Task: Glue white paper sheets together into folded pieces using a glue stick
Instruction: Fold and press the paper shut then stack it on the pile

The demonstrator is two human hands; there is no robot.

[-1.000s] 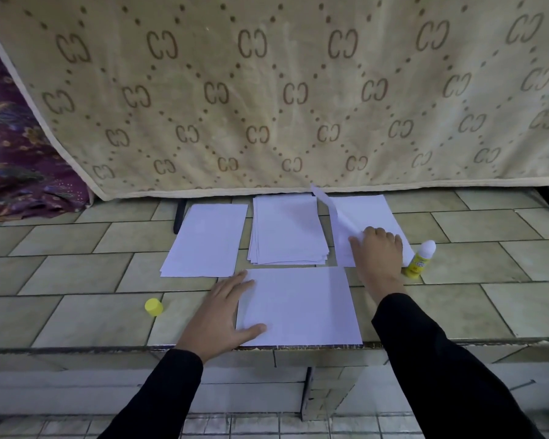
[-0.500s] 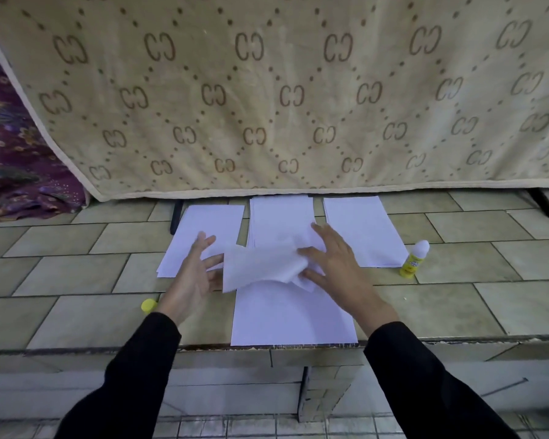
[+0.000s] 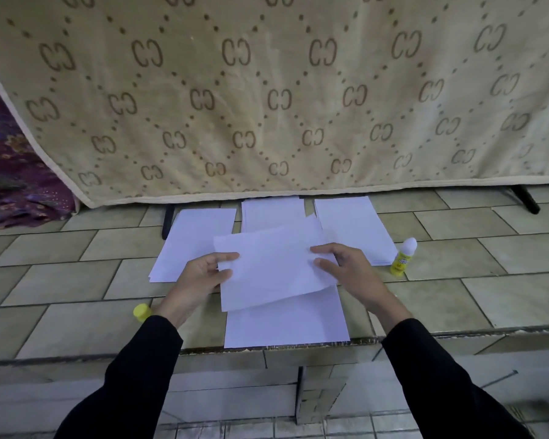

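Both hands pinch 1 sheet [image 3: 273,267] by its short edges, left hand [image 3: 200,277] and right hand [image 3: 346,267], above the near sheet [image 3: 286,324]; it looks light and floppy, best held at both ends.

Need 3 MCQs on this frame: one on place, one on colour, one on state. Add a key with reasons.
1. The glue stick stands:
A. on the floor
B. on the tiled counter, right of the right-hand paper pile
C. in a drawer

2. The loose cap is:
A. yellow
B. red
C. blue

3. The raised sheet is:
A. crumpled into a ball
B. taped to a wall
C. gripped by the left hand and right hand above another sheet

Key:
1 B, it stands upright beside that pile's right edge.
2 A, it shows yellow near the left wrist.
3 C, fingers pinch both side edges.
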